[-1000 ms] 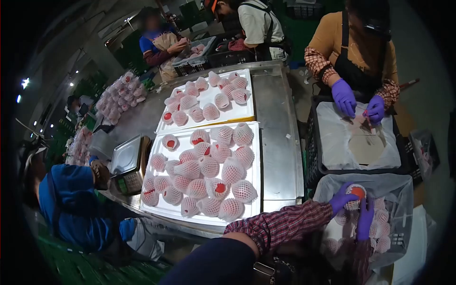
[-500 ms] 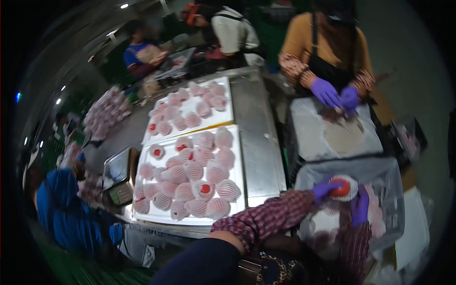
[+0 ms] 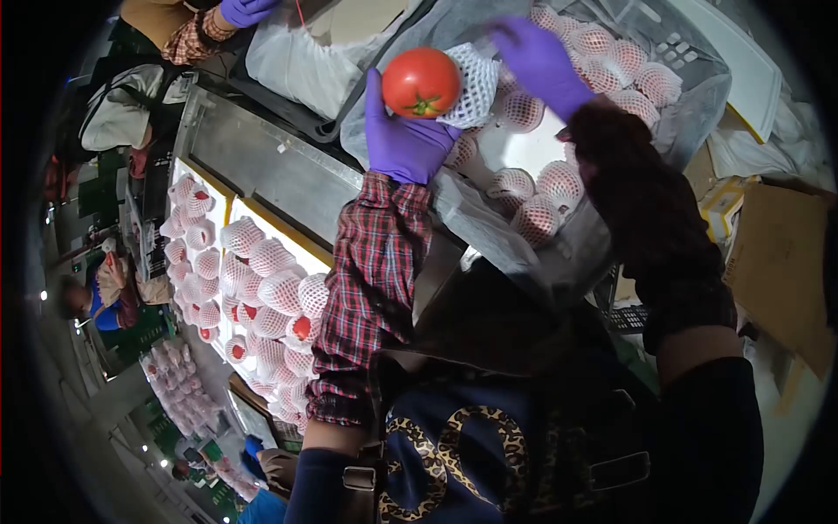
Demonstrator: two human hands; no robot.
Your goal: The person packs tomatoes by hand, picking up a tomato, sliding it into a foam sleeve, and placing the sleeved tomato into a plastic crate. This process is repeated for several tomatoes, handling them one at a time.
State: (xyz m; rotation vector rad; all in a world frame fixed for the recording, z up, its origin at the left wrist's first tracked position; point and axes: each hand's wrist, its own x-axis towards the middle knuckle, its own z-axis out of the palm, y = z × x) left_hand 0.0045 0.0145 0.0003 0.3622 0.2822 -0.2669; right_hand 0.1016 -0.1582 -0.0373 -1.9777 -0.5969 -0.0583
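My left hand, in a purple glove, is closed around a red tomato with its green stem end facing me. A white foam net sleeve sits against the tomato's right side, leaving most of the fruit bare. My right hand, also gloved in purple, is just right of the sleeve, over the lined crate. Its fingers stretch out leftward, slightly blurred, with nothing visible in them. Below and around it in the crate lie several net-wrapped fruits.
On the left, white trays of net-wrapped fruits stand on a metal table. A co-worker's gloved hand is at the top, near another lined crate. Cardboard stands at the right.
My view has turned and come closer to the crate. Both hands were around the partly sleeved tomato; now the left alone holds it, more of it bare, and the right is apart.
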